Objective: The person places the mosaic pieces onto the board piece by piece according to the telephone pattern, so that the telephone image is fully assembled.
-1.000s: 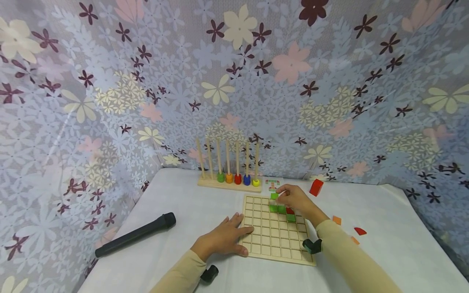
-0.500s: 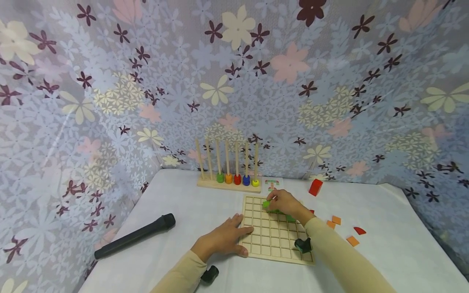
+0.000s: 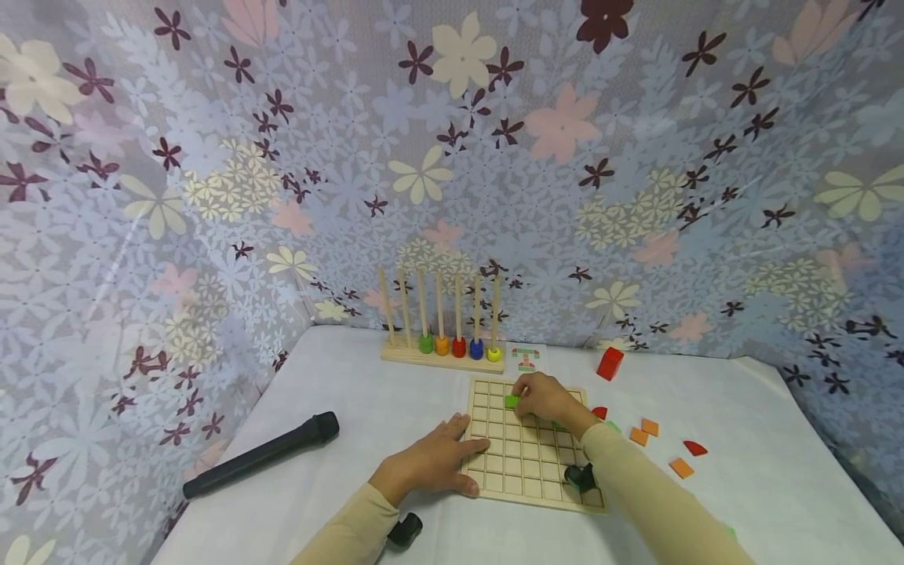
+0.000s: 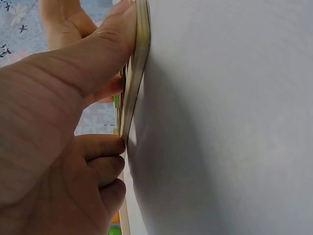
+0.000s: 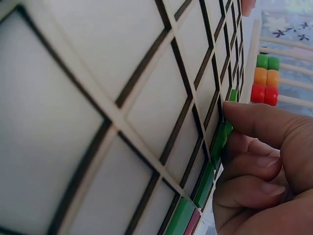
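My left hand (image 3: 431,459) lies at the left edge of a wooden grid board (image 3: 523,464). Its fingers are spread, and the index finger reaches over the board. In the left wrist view the thumb presses on the board's edge (image 4: 138,63). Over the board's back part my right hand (image 3: 549,399) pinches a bright green tile (image 3: 512,402) at one of the cells. The right wrist view shows the thumb and curled fingers beside a row of green tiles (image 5: 204,186), with a red piece (image 5: 193,221) at the near end. The hand partly hides this row.
Behind the board stand a peg rack (image 3: 443,357) with coloured beads and a pattern card (image 3: 526,359). Orange squares (image 3: 681,468), a red quarter-round piece (image 3: 695,448) and a red block (image 3: 610,363) lie to the right. A black microphone (image 3: 261,455) lies at left.
My right hand has moved left and down with the green tile, from above the board's back edge to a cell left of the other green tiles. The left hand has stayed put.
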`<state>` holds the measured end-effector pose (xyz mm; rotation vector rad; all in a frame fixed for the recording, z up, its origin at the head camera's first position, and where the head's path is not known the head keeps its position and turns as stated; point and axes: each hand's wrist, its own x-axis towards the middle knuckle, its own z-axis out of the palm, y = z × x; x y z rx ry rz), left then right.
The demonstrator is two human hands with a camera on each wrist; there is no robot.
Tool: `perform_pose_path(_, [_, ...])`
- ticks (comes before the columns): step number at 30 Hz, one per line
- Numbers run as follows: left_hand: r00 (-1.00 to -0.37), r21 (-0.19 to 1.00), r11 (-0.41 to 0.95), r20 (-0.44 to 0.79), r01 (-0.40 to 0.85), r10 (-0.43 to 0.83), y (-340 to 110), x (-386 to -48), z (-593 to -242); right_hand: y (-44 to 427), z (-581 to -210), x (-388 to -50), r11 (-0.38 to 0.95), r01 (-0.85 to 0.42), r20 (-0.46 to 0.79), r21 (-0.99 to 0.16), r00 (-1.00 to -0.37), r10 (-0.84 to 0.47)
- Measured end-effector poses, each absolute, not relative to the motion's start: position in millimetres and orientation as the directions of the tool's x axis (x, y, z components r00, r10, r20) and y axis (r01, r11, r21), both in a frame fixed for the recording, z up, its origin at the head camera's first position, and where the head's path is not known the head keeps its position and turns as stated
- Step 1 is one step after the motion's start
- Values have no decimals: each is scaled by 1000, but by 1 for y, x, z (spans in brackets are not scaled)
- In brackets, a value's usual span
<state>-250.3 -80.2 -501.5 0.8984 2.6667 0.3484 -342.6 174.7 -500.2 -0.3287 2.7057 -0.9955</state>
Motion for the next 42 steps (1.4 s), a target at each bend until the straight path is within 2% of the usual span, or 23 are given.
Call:
perform_pose_path(16, [-754, 327, 776, -224, 539, 618, -80, -250, -500, 171, -488, -335, 770, -102, -224, -629, -925, -305])
perform_pose_path(24, [-755, 328, 774, -216, 542, 620, -80, -251, -499, 174, -486, -334, 768, -122, -209, -629, -925, -318])
perform_pose_path(28, [-756, 335, 775, -217, 536, 617, -80, -252, -500, 182, -484, -332, 710, -82, -201, -700, -931, -306])
perform_pose_path(33, [-759, 332, 776, -212, 537, 616, -81, -251, -502, 207, -480, -324, 557, -15, -168, -830, -946, -276])
perform_pose_path(42, [-751, 335, 768, -209, 546, 626, -81, -250, -501, 272, -466, -280, 489, 64, -141, -870, -982, -124])
